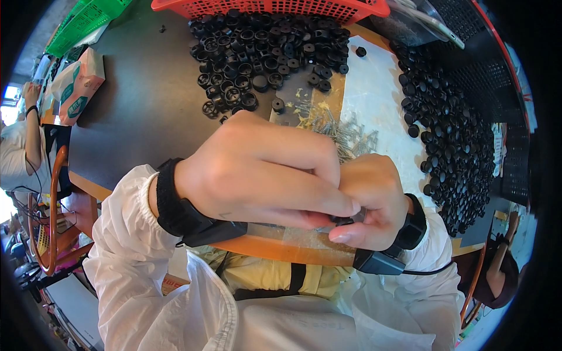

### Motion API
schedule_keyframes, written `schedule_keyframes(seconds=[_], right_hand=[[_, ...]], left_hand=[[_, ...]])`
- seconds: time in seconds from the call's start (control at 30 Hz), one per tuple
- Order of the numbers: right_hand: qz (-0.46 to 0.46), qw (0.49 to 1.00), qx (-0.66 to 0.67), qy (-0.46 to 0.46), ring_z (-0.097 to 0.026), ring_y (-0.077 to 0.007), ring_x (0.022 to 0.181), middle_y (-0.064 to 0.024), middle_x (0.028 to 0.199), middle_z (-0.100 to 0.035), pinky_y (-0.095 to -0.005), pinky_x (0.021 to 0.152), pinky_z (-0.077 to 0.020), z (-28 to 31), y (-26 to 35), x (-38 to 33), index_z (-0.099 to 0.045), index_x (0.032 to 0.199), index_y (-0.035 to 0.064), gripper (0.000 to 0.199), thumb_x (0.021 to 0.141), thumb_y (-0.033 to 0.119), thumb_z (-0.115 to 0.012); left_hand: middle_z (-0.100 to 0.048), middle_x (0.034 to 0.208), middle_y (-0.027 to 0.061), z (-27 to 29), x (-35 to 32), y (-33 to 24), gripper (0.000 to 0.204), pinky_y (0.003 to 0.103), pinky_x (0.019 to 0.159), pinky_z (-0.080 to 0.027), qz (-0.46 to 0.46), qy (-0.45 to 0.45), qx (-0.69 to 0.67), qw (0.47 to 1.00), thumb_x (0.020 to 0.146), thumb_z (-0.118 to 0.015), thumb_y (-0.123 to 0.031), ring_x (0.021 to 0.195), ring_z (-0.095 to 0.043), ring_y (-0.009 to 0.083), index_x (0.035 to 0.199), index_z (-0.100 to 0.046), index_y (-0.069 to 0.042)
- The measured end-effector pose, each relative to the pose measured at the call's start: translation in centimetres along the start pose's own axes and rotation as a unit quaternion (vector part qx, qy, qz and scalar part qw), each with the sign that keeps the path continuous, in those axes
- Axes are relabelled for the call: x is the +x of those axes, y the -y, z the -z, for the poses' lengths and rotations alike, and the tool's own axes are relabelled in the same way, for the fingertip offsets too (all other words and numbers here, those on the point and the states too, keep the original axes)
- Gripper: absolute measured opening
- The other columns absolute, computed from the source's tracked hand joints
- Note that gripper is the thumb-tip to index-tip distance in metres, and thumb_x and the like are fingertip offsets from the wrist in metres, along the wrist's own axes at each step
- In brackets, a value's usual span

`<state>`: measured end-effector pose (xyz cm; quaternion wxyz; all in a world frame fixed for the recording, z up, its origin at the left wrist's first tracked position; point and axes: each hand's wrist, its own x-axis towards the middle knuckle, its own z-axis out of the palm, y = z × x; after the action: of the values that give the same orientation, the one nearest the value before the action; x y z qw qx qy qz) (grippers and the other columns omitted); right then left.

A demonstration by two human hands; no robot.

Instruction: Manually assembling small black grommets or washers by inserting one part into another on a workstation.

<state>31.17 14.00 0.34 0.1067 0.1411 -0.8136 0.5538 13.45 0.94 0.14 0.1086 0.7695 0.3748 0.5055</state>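
Observation:
My left hand [257,169] reaches across to my right hand [374,202] above the table's near edge. Between the fingertips of both hands is a small black plastic part [345,220], mostly covered by the fingers. Both hands are closed around it, and its exact shape cannot be made out. Just beyond my hands lies a loose heap of small metal springs [345,131]. Farther off is a big pile of black round plastic caps and rings [252,52], some showing spoked or hollow insides.
Many black round caps [448,134] spread along the right side. White paper [369,88] lies on the table [146,88]. A red basket [275,7] stands at the back, a green basket [76,26] and tissue pack [76,88] at the left. Other people sit on both sides.

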Motion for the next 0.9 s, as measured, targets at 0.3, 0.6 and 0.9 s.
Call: schedule_keyframes(seconds=[0.3, 0.6, 0.9], right_hand=[[0.009, 1.0, 0.008, -0.025, -0.057, -0.0298, 0.054, -0.0082, 0.066, -0.057, -0.037, 0.049, -0.0417, -0.5, 0.1, -0.1, -0.063, 0.08, 0.0056, 0.02, 0.085, 0.022, -0.073], [-0.013, 1.0, 0.018, -0.007, -0.06, -0.0307, 0.059, -0.0087, 0.068, -0.057, -0.0388, 0.053, -0.0441, -0.4, 0.4, 0.1, -0.061, 0.081, 0.0047, 0.021, 0.085, 0.021, -0.072], [-0.031, 0.97, -0.102, -0.218, -0.058, -0.0237, 0.068, -0.0087, 0.08, -0.06, -0.0314, 0.06, -0.0453, -0.1, 0.6, 0.7, -0.063, 0.091, 0.0056, 0.022, 0.081, 0.021, -0.075]], left_hand=[[-0.061, 0.074, -0.0025, 0.1, 0.3, -0.5, 0.019, 0.025, 0.044, -0.043, 0.015, -0.005, -0.019, 1.0, 0.075, -0.082, -0.011, 0.052, -0.058, 0.0099, 0.094, -0.079, -0.008], [-0.06, 0.076, -0.0027, 0.5, 0.4, -0.3, 0.02, 0.026, 0.045, -0.043, -0.006, 0.026, -0.014, 1.0, 0.076, -0.082, -0.014, 0.053, -0.058, 0.0111, 0.096, -0.079, -0.008], [-0.061, 0.081, 0.0017, 1.0, 1.1, -0.5, 0.028, 0.027, 0.052, -0.047, 0.011, 0.005, 0.14, 0.99, 0.072, -0.084, -0.011, 0.059, -0.058, 0.0159, 0.099, -0.076, -0.007]])
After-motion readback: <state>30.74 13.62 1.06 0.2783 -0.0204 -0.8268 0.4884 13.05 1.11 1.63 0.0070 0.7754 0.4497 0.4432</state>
